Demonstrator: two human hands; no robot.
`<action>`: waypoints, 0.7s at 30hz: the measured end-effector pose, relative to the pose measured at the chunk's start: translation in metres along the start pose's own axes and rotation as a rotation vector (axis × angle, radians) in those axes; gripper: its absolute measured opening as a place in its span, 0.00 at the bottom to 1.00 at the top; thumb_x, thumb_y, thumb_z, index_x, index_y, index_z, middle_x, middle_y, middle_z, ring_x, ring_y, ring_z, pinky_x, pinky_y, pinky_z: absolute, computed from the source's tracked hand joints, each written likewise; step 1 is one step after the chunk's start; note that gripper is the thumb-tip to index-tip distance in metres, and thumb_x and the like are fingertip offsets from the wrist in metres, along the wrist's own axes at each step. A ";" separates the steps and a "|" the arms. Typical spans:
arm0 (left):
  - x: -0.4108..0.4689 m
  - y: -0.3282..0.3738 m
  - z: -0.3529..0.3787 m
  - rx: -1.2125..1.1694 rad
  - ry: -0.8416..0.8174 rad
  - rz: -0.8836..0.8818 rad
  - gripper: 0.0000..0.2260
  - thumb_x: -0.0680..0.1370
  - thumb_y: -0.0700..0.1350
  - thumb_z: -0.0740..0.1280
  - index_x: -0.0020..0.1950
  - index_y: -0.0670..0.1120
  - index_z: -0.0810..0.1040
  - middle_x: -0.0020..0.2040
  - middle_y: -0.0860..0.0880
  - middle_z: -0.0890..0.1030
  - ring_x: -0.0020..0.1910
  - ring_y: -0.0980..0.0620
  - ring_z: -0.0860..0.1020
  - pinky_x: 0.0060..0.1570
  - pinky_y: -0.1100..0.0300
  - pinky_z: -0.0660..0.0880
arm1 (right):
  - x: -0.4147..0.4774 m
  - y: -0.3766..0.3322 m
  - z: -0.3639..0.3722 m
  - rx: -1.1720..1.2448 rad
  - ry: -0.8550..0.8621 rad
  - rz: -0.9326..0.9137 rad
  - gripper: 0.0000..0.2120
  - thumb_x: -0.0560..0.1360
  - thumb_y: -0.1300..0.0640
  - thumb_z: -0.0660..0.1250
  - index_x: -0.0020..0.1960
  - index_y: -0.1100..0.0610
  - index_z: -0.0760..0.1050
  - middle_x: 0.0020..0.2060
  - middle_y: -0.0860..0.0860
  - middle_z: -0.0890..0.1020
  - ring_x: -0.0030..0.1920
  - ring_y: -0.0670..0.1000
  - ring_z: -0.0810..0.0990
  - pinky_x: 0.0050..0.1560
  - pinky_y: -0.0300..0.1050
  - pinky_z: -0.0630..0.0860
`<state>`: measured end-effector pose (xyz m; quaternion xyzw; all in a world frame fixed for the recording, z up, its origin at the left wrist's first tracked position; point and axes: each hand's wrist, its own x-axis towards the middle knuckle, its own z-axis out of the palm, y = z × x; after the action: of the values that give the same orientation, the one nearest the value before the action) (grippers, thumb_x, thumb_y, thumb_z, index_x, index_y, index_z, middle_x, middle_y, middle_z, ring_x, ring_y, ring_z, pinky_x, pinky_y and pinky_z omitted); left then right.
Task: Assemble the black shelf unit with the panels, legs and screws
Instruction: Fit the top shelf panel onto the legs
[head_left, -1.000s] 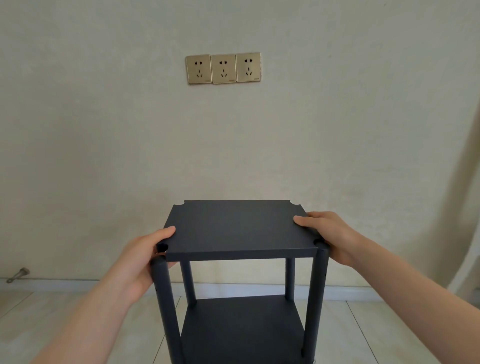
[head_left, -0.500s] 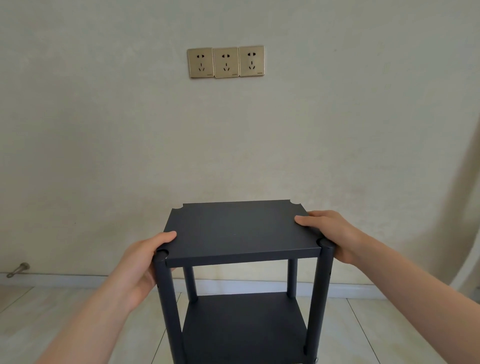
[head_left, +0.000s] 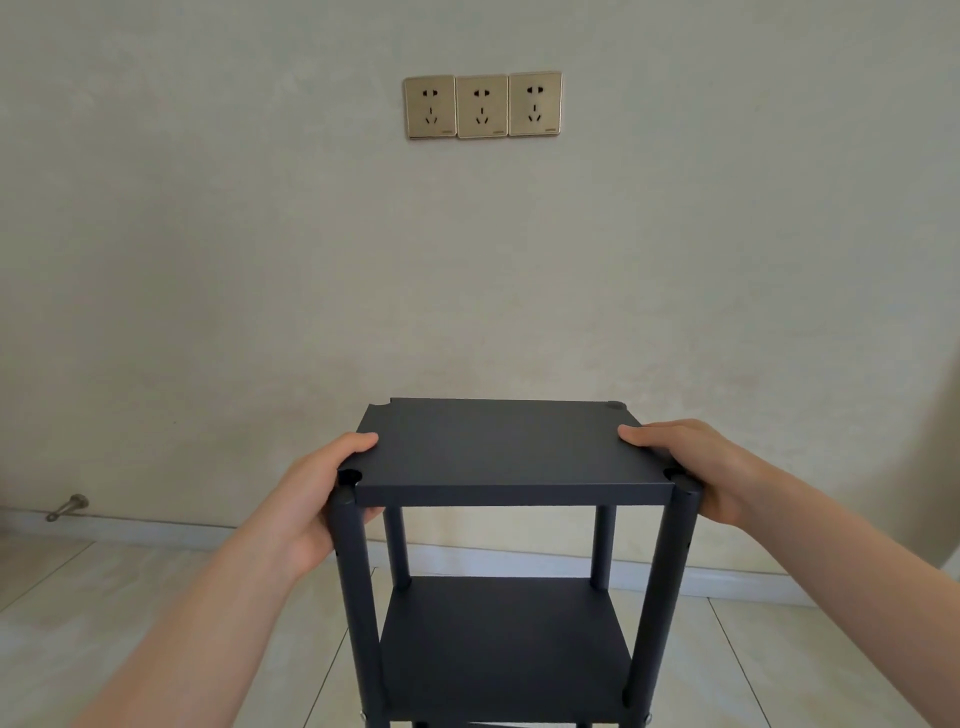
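Observation:
The black shelf unit stands upright on the floor before me. Its top panel lies between the tops of the round legs, such as the near left leg and the near right leg. A lower panel sits fixed between the legs. My left hand grips the top panel's left edge, thumb on top, fingers underneath. My right hand grips the right edge the same way. A small screw head shows at the base of the near right leg.
A pale wall stands right behind the unit, with three gold sockets high up. A metal door stop sticks out above the skirting at the left. Pale floor tiles surround the unit.
The top panel has settled level between the leg tops, with the far right leg top now showing at its corner. Both hands kept their grip; my thumbs slid slightly inward.

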<state>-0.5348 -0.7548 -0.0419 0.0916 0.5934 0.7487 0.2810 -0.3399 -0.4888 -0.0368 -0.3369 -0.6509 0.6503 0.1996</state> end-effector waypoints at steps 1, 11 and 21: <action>0.000 0.001 0.000 0.008 -0.001 -0.007 0.04 0.78 0.45 0.71 0.48 0.44 0.80 0.31 0.51 0.83 0.33 0.53 0.80 0.40 0.56 0.79 | 0.001 0.000 0.000 -0.003 0.009 0.004 0.14 0.75 0.55 0.72 0.54 0.65 0.80 0.40 0.55 0.84 0.36 0.52 0.81 0.35 0.42 0.76; 0.001 -0.004 -0.006 0.044 -0.033 -0.038 0.04 0.78 0.44 0.70 0.48 0.44 0.80 0.33 0.50 0.83 0.29 0.54 0.81 0.39 0.56 0.78 | -0.001 0.000 0.000 -0.032 0.014 0.007 0.10 0.76 0.56 0.71 0.51 0.63 0.81 0.35 0.53 0.84 0.33 0.51 0.80 0.34 0.42 0.76; 0.000 -0.010 -0.006 -0.011 -0.042 -0.077 0.07 0.78 0.48 0.70 0.49 0.45 0.80 0.33 0.50 0.84 0.28 0.53 0.81 0.28 0.62 0.77 | 0.000 -0.003 0.005 -0.066 0.053 0.080 0.11 0.76 0.57 0.71 0.54 0.62 0.79 0.41 0.54 0.84 0.36 0.53 0.81 0.34 0.43 0.75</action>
<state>-0.5344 -0.7585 -0.0525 0.0830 0.5862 0.7386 0.3224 -0.3440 -0.4927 -0.0337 -0.3860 -0.6527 0.6268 0.1795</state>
